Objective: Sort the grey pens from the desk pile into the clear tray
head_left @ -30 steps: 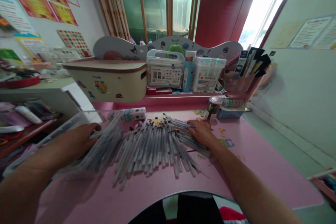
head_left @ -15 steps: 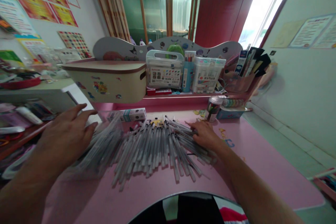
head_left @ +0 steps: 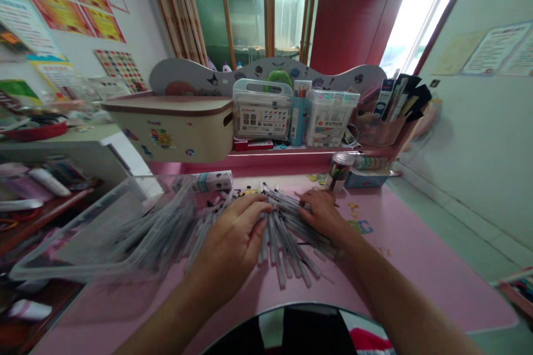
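Slim frosted pens with dark tips lie fanned out in a loose pile on the pink desk. My left hand rests over the middle of the pile, its fingers slightly bent and the thumb apart from them. It hides many of the pens beneath. At the pile's right side my right hand lies on the pens, fingers reaching left and thumb apart; its far fingertips are partly hidden. To the left, a clear plastic bin lies tilted, with many more pens inside.
Behind the pens lies a small white box. A clear jar and a blue box stand at the back right. On the raised shelf are a cream storage box, clear marker cases and a pen holder.
My left hand has moved right, from above the clear bin onto the middle of the pens. The bin is now uncovered. My right hand has barely shifted.
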The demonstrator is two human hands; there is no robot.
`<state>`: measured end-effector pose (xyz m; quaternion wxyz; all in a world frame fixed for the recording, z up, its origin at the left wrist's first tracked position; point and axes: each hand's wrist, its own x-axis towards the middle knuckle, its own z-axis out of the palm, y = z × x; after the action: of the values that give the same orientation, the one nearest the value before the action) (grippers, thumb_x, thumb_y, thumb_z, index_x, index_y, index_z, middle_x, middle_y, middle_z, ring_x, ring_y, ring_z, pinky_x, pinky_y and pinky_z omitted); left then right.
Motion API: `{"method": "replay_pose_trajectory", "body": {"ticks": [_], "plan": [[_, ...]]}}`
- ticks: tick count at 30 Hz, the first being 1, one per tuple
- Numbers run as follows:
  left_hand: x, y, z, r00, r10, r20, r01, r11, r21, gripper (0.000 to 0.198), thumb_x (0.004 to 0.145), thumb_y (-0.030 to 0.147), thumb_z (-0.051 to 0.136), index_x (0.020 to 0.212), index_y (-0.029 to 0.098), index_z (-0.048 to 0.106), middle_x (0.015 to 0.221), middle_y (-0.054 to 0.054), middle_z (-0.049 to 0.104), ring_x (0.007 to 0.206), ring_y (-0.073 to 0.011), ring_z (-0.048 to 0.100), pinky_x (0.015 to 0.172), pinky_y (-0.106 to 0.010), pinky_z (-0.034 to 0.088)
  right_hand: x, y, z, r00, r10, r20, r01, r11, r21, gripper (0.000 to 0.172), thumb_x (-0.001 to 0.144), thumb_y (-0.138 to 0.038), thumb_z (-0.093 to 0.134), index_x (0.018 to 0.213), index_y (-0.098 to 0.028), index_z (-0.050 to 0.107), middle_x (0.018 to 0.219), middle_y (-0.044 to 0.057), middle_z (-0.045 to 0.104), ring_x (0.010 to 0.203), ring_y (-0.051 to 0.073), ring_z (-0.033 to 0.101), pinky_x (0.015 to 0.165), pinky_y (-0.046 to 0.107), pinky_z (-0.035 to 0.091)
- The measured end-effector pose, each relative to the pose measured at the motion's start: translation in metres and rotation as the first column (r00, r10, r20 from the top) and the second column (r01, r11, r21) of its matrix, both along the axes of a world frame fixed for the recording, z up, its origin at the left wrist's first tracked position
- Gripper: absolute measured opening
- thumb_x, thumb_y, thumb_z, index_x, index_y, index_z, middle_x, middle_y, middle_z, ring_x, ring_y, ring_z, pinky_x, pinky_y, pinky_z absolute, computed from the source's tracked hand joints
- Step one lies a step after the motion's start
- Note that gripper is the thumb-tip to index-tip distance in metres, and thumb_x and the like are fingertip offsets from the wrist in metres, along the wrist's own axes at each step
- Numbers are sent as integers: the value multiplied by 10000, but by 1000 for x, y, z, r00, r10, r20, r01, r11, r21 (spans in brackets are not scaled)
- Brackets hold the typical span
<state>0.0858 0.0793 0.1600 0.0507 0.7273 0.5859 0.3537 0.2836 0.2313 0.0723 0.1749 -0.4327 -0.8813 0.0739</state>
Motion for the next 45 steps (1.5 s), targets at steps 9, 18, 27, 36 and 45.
{"method": "replay_pose_trajectory", "body": {"ticks": [9,18,27,36,45], "plan": [[59,41,-41,200,380,903,456,779,-429,160,788,258,665,904,174,592,930,-58,630,782,-141,617,677,-264,483,2,0,11,907,45,-420,-48,999,2,102,782,-149,512,749,-164,607,864,78,623,852,198,558,804,324,401],[46,68,-68,219,169,961,10,985,-175,253,800,414,676,923,195,648,855,-4,643,724,-117,573,673,-232,444,-6,-26,27,775,211,-596,-390,901,-188,86,814,-201,530,816,-172,610,830,35,593,789,171,543,727,291,413],[44,64,-71,457,-43,888,143,989,-25,157,849,338,634,830,194,694,879,-30,657,883,-162,604,856,-257,450,-15,-43,31,749,158,-644,-447,837,-315,296,938,-309,440,1092,-193,665,927,52,649,958,215,568,858,344,435],[47,62,-75,322,7,947,251,964,-92,298,854,474,592,784,188,640,954,-45,654,713,-132,577,638,-235,476,-16,-41,11,656,-163,-737,-629,422,-653,258,875,-400,558,1000,-182,620,617,-37,496,432,76,390,396,193,295],[45,63,-75,322,-49,945,273,961,-44,287,877,394,569,702,178,642,1062,-71,672,856,-155,595,788,-252,465,-18,-48,24,544,-372,-752,-749,188,-635,279,797,-392,685,874,-197,499,538,-100,329,404,41,191,366,170,117]]}}
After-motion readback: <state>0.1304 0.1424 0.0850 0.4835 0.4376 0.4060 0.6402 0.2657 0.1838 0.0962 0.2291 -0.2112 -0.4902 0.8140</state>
